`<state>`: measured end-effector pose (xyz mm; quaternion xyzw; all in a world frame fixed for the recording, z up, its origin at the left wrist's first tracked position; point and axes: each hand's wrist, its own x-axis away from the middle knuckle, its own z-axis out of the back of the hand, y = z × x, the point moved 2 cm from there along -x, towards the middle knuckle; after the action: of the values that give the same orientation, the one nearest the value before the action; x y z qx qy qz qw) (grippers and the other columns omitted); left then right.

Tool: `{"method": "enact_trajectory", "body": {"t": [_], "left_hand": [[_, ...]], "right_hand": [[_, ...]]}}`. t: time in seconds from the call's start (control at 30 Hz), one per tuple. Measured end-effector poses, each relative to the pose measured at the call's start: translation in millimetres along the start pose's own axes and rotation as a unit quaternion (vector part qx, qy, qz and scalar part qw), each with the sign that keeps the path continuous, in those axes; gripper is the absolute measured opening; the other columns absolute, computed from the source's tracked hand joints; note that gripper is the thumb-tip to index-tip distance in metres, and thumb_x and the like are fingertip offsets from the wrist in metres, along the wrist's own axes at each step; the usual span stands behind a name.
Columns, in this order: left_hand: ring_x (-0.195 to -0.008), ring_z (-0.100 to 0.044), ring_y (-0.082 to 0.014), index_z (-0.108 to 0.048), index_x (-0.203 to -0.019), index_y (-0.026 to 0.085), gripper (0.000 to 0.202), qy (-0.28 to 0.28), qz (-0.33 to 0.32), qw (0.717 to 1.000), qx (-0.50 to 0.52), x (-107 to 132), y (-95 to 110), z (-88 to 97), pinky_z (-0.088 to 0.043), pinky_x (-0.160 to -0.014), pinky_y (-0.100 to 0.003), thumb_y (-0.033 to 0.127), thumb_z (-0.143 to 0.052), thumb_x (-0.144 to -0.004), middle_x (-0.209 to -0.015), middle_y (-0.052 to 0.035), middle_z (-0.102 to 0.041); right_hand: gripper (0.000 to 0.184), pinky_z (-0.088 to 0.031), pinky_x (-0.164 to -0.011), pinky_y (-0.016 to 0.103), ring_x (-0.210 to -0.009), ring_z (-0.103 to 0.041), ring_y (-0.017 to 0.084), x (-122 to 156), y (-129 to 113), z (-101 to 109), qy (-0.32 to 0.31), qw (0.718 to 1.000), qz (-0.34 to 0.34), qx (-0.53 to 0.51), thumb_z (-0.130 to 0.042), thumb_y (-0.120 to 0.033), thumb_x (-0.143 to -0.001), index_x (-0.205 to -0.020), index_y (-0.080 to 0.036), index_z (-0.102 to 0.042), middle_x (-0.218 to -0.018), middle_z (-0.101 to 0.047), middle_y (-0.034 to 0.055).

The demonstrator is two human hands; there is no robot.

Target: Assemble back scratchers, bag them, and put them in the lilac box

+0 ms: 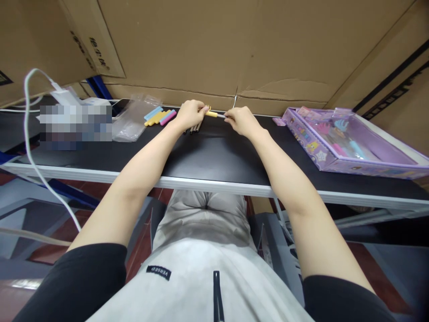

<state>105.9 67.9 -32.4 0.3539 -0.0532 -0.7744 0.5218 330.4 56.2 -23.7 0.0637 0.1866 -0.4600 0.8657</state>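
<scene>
Near the back of the black table, both hands grip a small back scratcher (212, 114) between them. It shows a yellow tube running into a thin grey rod, with small yellow claw-like tips by the left fingers. My left hand (191, 112) is closed on the yellow end. The fingertips of my right hand (244, 120) pinch the thin rod end. Several dark metal rods (196, 129) lie under and beside my left hand, partly hidden by it. To the left rests a group of blue, yellow and pink tubes (160, 117).
A clear plastic bag (132, 120) lies left of the tubes. On the right, a purple display box (321, 154) holds pink and blue claw-headed pieces. A white cable (28, 129) hangs over the table's left edge. Cardboard (228, 49) walls the back.
</scene>
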Motion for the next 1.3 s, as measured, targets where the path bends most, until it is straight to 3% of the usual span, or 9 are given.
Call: {"method": "enact_trajectory", "body": {"t": [0.17,0.33,0.57,0.87,1.07,1.2,1.3], "left_hand": [[-0.095,-0.062,-0.0282,-0.073,-0.092,0.02,0.023,-0.01,0.011,1.0,0.003,3,-4,-1.1,-0.047,-0.092,-0.038,0.036,-0.06,-0.103,-0.078,-0.0077,-0.064],[-0.095,-0.064,-0.0288,-0.072,-0.091,0.021,0.026,-0.013,0.007,1.0,-0.012,6,3,-5.8,-0.048,-0.092,-0.039,0.038,-0.058,-0.105,-0.082,-0.0093,-0.067],[-0.104,-0.067,-0.0321,-0.073,-0.096,0.022,0.025,0.002,0.01,1.0,-0.01,8,11,-11.3,-0.048,-0.095,-0.039,0.038,-0.056,-0.104,-0.085,-0.011,-0.071],[-0.101,-0.068,-0.0307,-0.075,-0.098,0.022,0.018,-0.036,-0.017,0.999,-0.018,10,10,-18.2,-0.05,-0.093,-0.037,0.038,-0.066,-0.097,-0.09,-0.0089,-0.073],[-0.102,-0.07,-0.03,-0.077,-0.099,0.021,0.016,-0.054,0.01,0.998,-0.01,13,14,-22.0,-0.051,-0.096,-0.038,0.033,-0.068,-0.097,-0.096,-0.0103,-0.076],[-0.104,-0.072,-0.0306,-0.078,-0.102,0.018,0.015,-0.076,0.025,0.997,-0.005,19,30,-27.1,-0.051,-0.1,-0.041,0.023,-0.064,-0.098,-0.104,-0.0133,-0.078],[-0.104,-0.074,-0.0299,-0.076,-0.116,0.015,0.023,-0.087,0.023,0.996,0.014,25,45,-36.1,-0.052,-0.101,-0.04,0.014,-0.059,-0.1,-0.108,-0.0152,-0.079]], "right_hand": [[0.04,-0.044,-0.104,0.05,-0.11,-0.069,0.034,4,6,1,0.003,0.999,0.025,0.036,-0.052,-0.039,-0.113,-0.119,-0.019,-0.086,-0.112,-0.081,0.016],[0.044,-0.039,-0.102,0.05,-0.102,-0.067,0.031,10,5,5,-0.006,0.997,0.037,0.069,-0.044,-0.027,-0.113,-0.108,-0.016,-0.086,-0.105,-0.079,0.0166],[0.043,-0.036,-0.102,0.052,-0.099,-0.067,0.03,9,8,8,0.005,0.997,0.039,0.073,-0.045,-0.026,-0.111,-0.107,-0.018,-0.087,-0.098,-0.078,0.0145],[0.043,-0.04,-0.104,0.054,-0.102,-0.067,0.032,9,17,5,0.009,0.997,0.042,0.063,-0.044,-0.027,-0.112,-0.113,-0.019,-0.087,-0.098,-0.079,0.0148],[0.042,-0.039,-0.108,0.055,-0.11,-0.067,0.033,9,17,3,-0.002,0.997,0.021,0.076,-0.044,-0.022,-0.112,-0.11,-0.018,-0.086,-0.11,-0.079,0.0164],[0.039,-0.037,-0.112,0.06,-0.118,-0.065,0.035,9,18,1,0.008,0.997,-0.01,0.074,-0.047,-0.023,-0.112,-0.115,-0.019,-0.086,-0.121,-0.078,0.0181],[0.04,-0.038,-0.112,0.063,-0.125,-0.062,0.039,7,18,-3,0.032,0.997,-0.024,0.071,-0.048,-0.027,-0.112,-0.121,-0.018,-0.086,-0.129,-0.075,0.0205]]}}
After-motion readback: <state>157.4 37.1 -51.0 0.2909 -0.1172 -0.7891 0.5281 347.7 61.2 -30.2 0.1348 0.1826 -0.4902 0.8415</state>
